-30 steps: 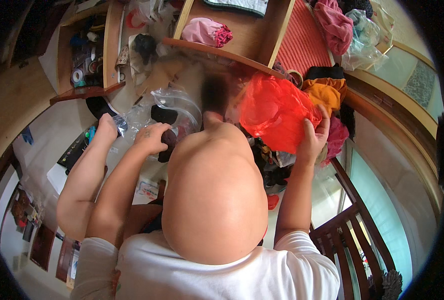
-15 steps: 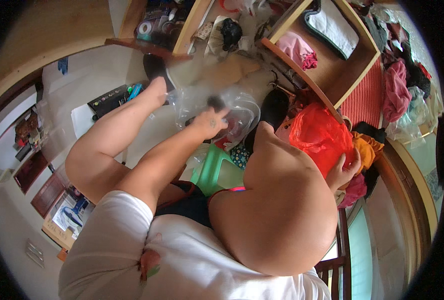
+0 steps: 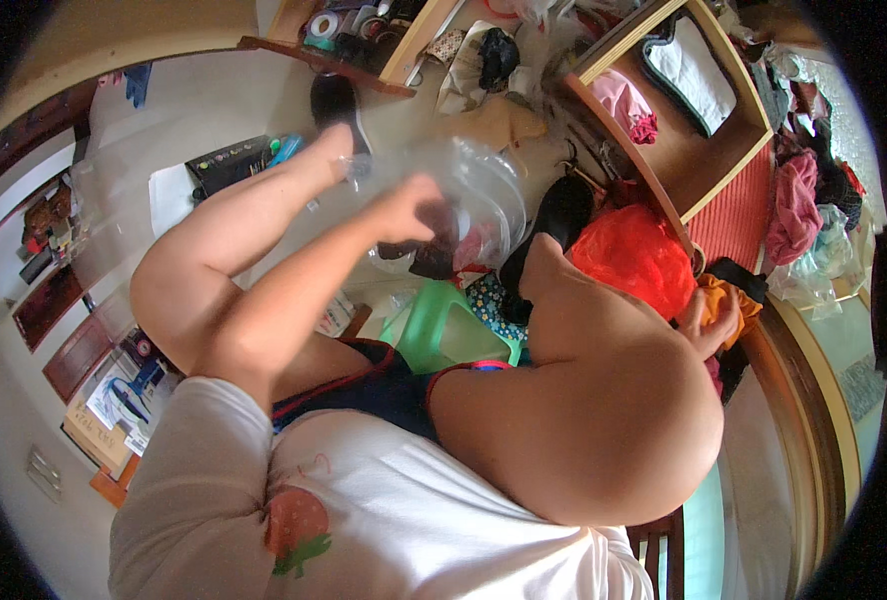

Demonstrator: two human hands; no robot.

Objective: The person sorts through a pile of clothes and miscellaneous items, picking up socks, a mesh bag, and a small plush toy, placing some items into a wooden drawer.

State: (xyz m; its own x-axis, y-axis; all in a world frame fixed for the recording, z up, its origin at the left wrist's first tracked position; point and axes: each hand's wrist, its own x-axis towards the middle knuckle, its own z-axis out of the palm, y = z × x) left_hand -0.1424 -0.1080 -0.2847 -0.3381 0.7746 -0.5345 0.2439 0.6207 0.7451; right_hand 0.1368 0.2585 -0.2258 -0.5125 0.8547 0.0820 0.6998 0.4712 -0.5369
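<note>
Between my feet lies a clear plastic bag [image 3: 504, 195] with dark and reddish items inside, too blurred to name. My left hand [image 3: 409, 208] is at the bag's opening, over a dark, soft-looking thing [image 3: 434, 255]. Its fingers are smeared by motion, so whether it grips anything is unclear. On the right, beyond my raised knee, my right hand [image 3: 709, 325] has its fingers curled on an orange cloth [image 3: 742, 310]. A crumpled red plastic bag [image 3: 634, 260] lies just left of that hand.
A green plastic stool [image 3: 444, 325] stands between my legs. Ahead are a wooden drawer [image 3: 719, 165] holding pink cloth and another drawer [image 3: 399, 65] with tape rolls. Clothes [image 3: 794, 195] pile up at the right. A black case [image 3: 229, 165] lies left.
My left hand has turned from outstretched fingers to a more bent pose over the clear bag. The right hand has moved from beside the red bag onto the orange cloth.
</note>
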